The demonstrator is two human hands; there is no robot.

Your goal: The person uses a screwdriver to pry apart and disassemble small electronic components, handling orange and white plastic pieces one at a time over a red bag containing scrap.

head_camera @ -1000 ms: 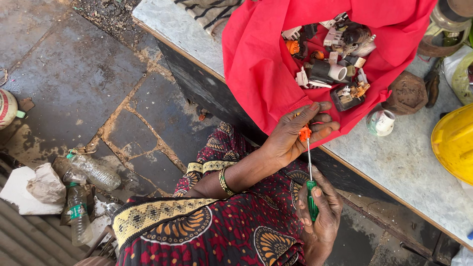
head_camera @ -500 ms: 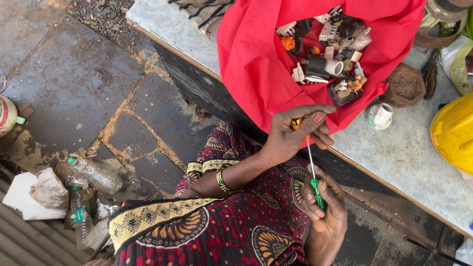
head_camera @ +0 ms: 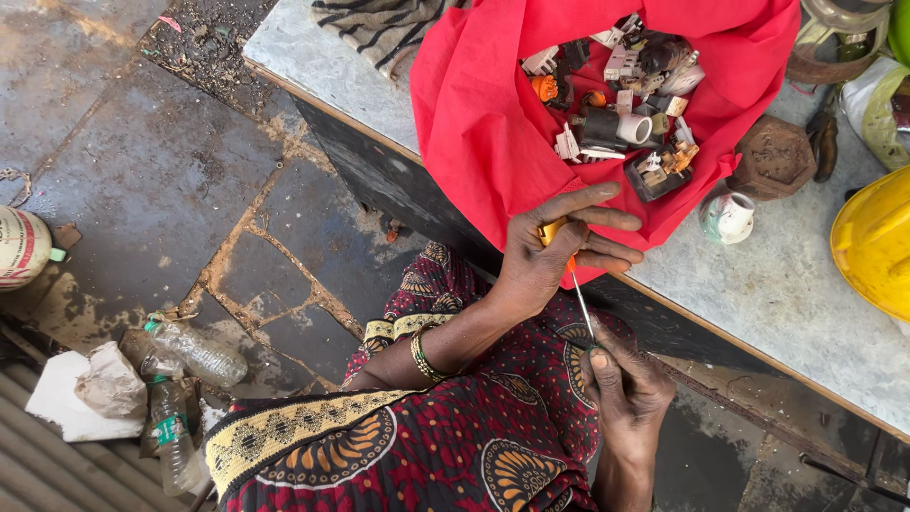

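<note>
Item, lower centre of frame: my right hand [head_camera: 624, 393], closed around the handle of a thin screwdriver [head_camera: 582, 305], whose metal shaft runs up and slightly left; the handle is almost wholly hidden in my fist.

Item, just above, centre of frame: my left hand [head_camera: 555, 248], fingers curled, pinching a small orange part [head_camera: 553, 233]; the screwdriver tip meets it. A gold bangle [head_camera: 424, 355] sits on that wrist.

Item, beneath both hands: my patterned maroon garment [head_camera: 398, 455] with its yellow border.

Item, upper centre: a red cloth bag [head_camera: 483, 123], mouth open, lying on a grey stone slab [head_camera: 758, 294] and holding a heap of small plastic and metal scrap pieces [head_camera: 626, 104].

Item, right edge: a yellow hard hat [head_camera: 877, 242] on the slab.

Item, lower left: crushed plastic bottles [head_camera: 185, 379] on the paved floor.
</note>
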